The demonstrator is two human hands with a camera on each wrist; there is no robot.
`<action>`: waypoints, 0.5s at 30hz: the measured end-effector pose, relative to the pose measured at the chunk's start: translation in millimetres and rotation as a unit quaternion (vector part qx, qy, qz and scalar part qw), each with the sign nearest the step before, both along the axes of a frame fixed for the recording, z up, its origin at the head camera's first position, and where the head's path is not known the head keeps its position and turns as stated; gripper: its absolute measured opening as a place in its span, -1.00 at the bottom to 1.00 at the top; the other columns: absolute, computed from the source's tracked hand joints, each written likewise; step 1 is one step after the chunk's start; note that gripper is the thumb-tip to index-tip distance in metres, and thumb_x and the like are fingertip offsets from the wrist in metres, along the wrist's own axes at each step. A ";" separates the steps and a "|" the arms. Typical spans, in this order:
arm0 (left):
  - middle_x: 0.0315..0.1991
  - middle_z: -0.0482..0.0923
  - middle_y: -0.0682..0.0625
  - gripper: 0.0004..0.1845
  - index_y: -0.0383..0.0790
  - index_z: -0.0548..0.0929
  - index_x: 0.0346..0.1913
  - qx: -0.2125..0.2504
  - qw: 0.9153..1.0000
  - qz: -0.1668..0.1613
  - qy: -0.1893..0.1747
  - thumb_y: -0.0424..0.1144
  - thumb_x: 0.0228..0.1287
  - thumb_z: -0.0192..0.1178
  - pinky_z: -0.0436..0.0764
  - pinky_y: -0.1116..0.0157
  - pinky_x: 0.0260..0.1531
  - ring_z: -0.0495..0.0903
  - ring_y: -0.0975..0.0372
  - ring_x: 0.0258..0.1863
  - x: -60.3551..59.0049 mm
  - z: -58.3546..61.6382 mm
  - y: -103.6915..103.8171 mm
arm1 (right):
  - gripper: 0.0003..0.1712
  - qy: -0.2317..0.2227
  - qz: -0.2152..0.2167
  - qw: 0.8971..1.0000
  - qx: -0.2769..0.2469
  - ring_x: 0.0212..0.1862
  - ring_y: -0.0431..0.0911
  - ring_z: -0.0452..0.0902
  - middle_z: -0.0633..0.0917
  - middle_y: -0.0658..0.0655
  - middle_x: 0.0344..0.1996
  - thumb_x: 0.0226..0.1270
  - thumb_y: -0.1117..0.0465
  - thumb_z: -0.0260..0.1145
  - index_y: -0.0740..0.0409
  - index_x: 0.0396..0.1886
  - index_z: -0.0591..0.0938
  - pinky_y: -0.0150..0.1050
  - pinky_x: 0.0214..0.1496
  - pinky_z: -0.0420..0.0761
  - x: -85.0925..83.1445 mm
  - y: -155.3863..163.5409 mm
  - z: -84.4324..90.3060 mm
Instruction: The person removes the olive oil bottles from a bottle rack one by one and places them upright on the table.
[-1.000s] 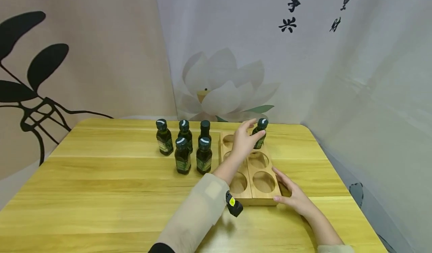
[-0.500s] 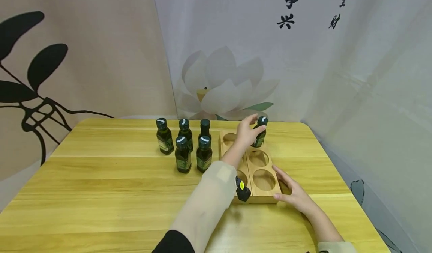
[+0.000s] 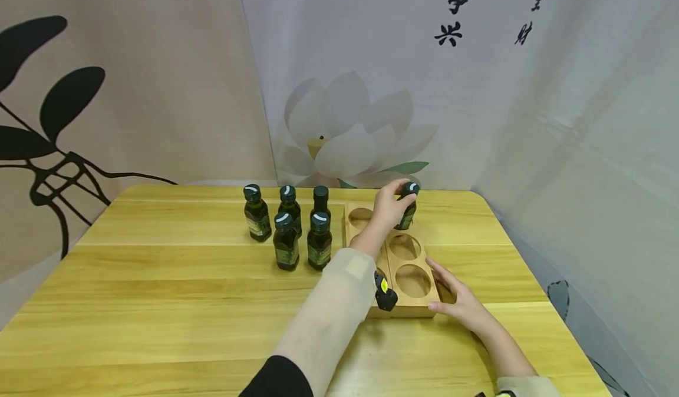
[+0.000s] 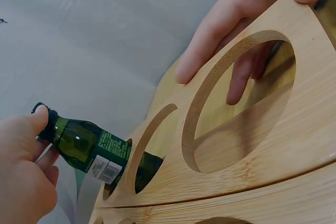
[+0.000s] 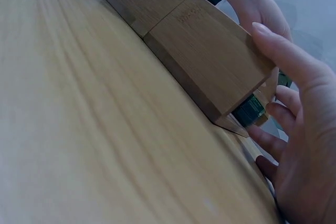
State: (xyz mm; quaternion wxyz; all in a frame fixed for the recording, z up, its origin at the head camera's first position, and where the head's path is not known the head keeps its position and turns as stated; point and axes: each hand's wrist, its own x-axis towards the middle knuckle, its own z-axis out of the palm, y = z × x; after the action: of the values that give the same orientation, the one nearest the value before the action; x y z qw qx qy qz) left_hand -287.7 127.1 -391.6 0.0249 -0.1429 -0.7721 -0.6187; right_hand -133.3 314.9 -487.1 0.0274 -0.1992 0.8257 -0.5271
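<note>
One dark green bottle (image 3: 407,207) with a black cap tilts in the wooden rack's (image 3: 419,308) far hole, left hand (image 3: 389,205) fingers pinching its neck; right hand (image 3: 458,303) fingers spread on the rack's right side.

The left arm wears a sheer beige sleeve (image 3: 329,320) with a paler square patch (image 3: 356,269) near the cuff and dark cloth at its 6 o'clock end. A small black device with a yellow mark (image 3: 384,294) sits at the wrist. The right forearm is bare up to a beige cuff (image 3: 525,386).

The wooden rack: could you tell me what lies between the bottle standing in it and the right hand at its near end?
Two empty round holes of the wooden rack, in the head view.
</note>
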 end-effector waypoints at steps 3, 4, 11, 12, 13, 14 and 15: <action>-0.06 0.55 -0.07 -0.63 -0.21 0.56 0.17 0.000 1.000 0.001 0.004 -0.28 0.32 0.21 0.52 0.23 -0.03 0.50 0.16 -0.02 0.7 0.1 0.5 | -0.03 -0.002 -0.001 1.000 0.000 0.31 -0.17 0.23 0.24 0.22 0.40 0.16 0.36 0.40 0.00 0.51 0.13 -0.42 0.25 0.18 1.0 -0.5 1.1; -0.06 0.55 -0.07 -0.64 -0.22 0.56 0.16 -0.001 1.000 0.002 0.005 -0.28 0.32 0.21 0.52 0.23 -0.03 0.50 0.17 -0.03 1.0 0.1 0.5 | -0.03 -0.002 0.000 1.000 0.000 0.31 -0.16 0.23 0.24 0.21 0.40 0.16 0.36 0.40 0.00 0.51 0.12 -0.41 0.25 0.19 1.3 -0.7 1.5; -0.05 0.56 -0.07 -0.64 -0.23 0.57 0.15 -0.002 1.000 0.016 0.023 -0.28 0.31 0.23 0.52 0.25 -0.03 0.50 0.17 -0.03 2.3 4.3 -0.1 | -0.02 -0.006 -0.003 1.000 -0.002 0.32 -0.20 0.21 0.21 0.18 0.42 0.15 0.36 0.40 -0.01 0.51 0.13 -0.43 0.26 0.17 2.5 -0.3 3.0; -0.05 0.56 -0.07 -0.63 -0.24 0.57 0.15 0.001 0.999 0.016 0.027 -0.28 0.31 0.23 0.52 0.26 -0.03 0.50 0.17 -0.03 2.3 5.7 -0.3 | -0.02 -0.007 -0.003 1.000 -0.003 0.32 -0.20 0.21 0.21 0.18 0.42 0.15 0.36 0.40 -0.02 0.51 0.13 -0.43 0.26 0.17 2.7 -0.1 3.3; -0.05 0.56 -0.07 -0.64 -0.23 0.57 0.15 0.006 0.999 0.017 0.031 -0.28 0.31 0.23 0.52 0.26 -0.04 0.50 0.17 -0.03 2.5 7.3 -0.6 | -0.02 -0.007 -0.004 1.000 -0.002 0.32 -0.20 0.21 0.21 0.17 0.42 0.15 0.35 0.40 -0.03 0.51 0.13 -0.43 0.26 0.17 2.9 0.0 3.6; -0.05 0.56 -0.07 -0.64 -0.23 0.57 0.15 0.010 0.999 0.018 0.033 -0.28 0.30 0.23 0.52 0.27 -0.04 0.50 0.18 -0.03 3.0 9.3 -1.1 | -0.02 -0.008 -0.004 1.000 -0.002 0.32 -0.19 0.21 0.21 0.17 0.42 0.16 0.35 0.40 -0.04 0.51 0.13 -0.43 0.26 0.17 3.0 0.2 3.8; -0.05 0.56 -0.07 -0.63 -0.23 0.56 0.16 0.016 0.999 0.019 0.035 -0.28 0.30 0.23 0.52 0.28 -0.05 0.50 0.18 -0.03 3.6 11.3 -1.5 | -0.02 -0.009 -0.004 1.000 -0.001 0.32 -0.18 0.21 0.21 0.16 0.42 0.16 0.35 0.40 -0.04 0.51 0.13 -0.43 0.26 0.17 3.2 0.3 4.1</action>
State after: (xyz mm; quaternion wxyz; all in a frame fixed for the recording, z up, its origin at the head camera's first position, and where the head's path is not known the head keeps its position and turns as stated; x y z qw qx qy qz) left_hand -284.1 125.6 -380.3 0.0656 -0.1497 -0.7634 -0.6250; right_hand -130.1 315.2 -483.0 0.0325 -0.1914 0.8257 -0.5297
